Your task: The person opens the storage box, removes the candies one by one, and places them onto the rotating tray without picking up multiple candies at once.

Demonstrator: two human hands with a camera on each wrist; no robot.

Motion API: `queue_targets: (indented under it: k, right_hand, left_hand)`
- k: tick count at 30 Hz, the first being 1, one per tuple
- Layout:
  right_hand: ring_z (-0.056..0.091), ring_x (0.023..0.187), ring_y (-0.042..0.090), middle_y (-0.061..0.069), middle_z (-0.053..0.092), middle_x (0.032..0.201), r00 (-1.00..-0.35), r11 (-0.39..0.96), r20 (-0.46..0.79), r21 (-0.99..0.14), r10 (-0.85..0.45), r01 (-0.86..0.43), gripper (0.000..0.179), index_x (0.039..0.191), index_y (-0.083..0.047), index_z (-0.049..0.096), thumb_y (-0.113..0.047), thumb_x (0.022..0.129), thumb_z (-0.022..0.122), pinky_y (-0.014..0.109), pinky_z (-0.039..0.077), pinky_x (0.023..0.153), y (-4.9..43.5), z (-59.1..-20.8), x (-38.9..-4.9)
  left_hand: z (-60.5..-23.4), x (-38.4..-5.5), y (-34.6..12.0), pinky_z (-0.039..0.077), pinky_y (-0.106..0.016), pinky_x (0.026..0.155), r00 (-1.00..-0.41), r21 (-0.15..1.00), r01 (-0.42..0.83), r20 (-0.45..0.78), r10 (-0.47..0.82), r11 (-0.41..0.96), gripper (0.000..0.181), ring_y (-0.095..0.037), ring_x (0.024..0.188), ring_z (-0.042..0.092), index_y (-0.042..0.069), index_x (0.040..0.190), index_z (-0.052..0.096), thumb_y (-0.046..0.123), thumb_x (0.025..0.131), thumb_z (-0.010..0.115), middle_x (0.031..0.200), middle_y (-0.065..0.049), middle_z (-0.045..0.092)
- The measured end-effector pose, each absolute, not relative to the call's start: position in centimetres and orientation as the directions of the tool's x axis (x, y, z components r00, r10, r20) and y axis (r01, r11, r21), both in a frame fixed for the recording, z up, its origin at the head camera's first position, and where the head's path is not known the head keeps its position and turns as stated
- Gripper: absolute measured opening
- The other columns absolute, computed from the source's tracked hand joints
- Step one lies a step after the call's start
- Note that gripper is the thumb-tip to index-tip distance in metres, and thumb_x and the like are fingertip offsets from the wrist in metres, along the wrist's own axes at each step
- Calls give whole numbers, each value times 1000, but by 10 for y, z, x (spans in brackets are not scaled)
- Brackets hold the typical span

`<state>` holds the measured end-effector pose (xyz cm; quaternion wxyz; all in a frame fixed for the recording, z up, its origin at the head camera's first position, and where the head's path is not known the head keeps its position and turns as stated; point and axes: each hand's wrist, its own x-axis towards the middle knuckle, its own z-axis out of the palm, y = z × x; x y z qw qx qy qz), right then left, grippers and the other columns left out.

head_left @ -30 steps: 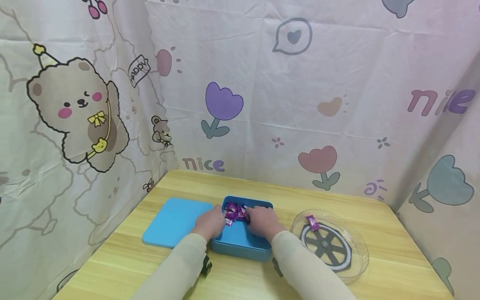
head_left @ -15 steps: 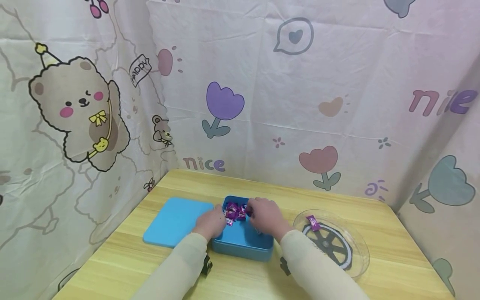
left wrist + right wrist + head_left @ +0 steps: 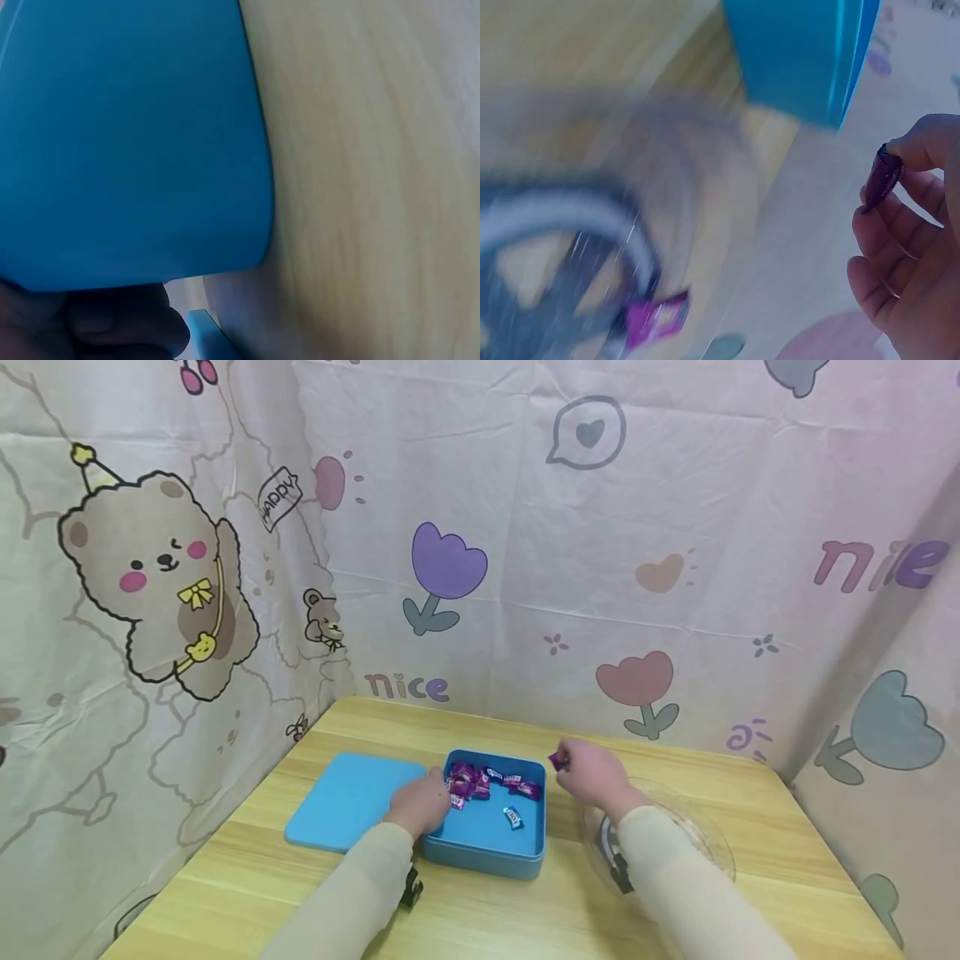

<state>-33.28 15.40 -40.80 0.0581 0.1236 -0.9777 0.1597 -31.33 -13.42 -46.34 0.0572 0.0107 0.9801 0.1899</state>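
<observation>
My left hand [image 3: 420,802] grips the left wall of an open blue box [image 3: 483,860]. In the left wrist view its curled fingers [image 3: 142,322] lie along the box's side. Inside the box several purple-wrapped candies [image 3: 462,781] are heaped at the back left, more lie along the back, and a small white-and-blue wrapped candy [image 3: 513,817] lies apart near the middle. My right hand [image 3: 596,777] is in the air just right of the box, pinching a purple-wrapped candy [image 3: 883,178] between thumb and fingertip, the other fingers loosely bent.
A flat blue lid [image 3: 345,802] lies left of the box. On the right, partly under my right arm, stands a clear round tray [image 3: 587,837] with a dark wheel-like pattern [image 3: 555,217]. One purple candy [image 3: 657,319] shows in it. A patterned curtain [image 3: 525,568] hangs behind the table.
My right hand has lifted out of the box with a purple candy and moved right, past the box's wall toward the tray. My left hand has stayed at the box.
</observation>
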Motion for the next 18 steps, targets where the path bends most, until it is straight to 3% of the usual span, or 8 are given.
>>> queue_targets:
  k: [7, 11, 18]
  right_hand:
    - [56, 63, 19, 1, 62, 83, -984, 934, 91, -311, -153, -174, 13, 96, -13, 59, -14, 85, 65, 38, 46, 57, 212, -410, -328]
    - [54, 65, 20, 1, 58, 77, -988, 943, 80, -296, -135, -153, 9, 89, -13, 56, -15, 86, 64, 38, 42, 58, 241, -413, -322]
    - [50, 68, 21, 2, 53, 73, -994, 954, 56, -282, -93, -105, 13, 80, -13, 53, -15, 83, 65, 37, 39, 58, 275, -425, -315]
  left_hand:
    - [-464, -312, -134, 47, -60, 97, -992, 405, -28, -123, 24, 914, 54, -36, 120, 57, -5, 152, 37, 18, 104, 45, 144, -22, 53]
    - [-463, -312, -134, 44, -61, 101, -992, 415, -34, -124, 19, 909, 54, -37, 128, 53, -3, 153, 36, 19, 105, 44, 148, -21, 51]
    - [-462, -311, -134, 49, -60, 94, -993, 382, -14, -115, 32, 924, 53, -34, 117, 59, -4, 152, 38, 17, 104, 45, 144, -21, 54]
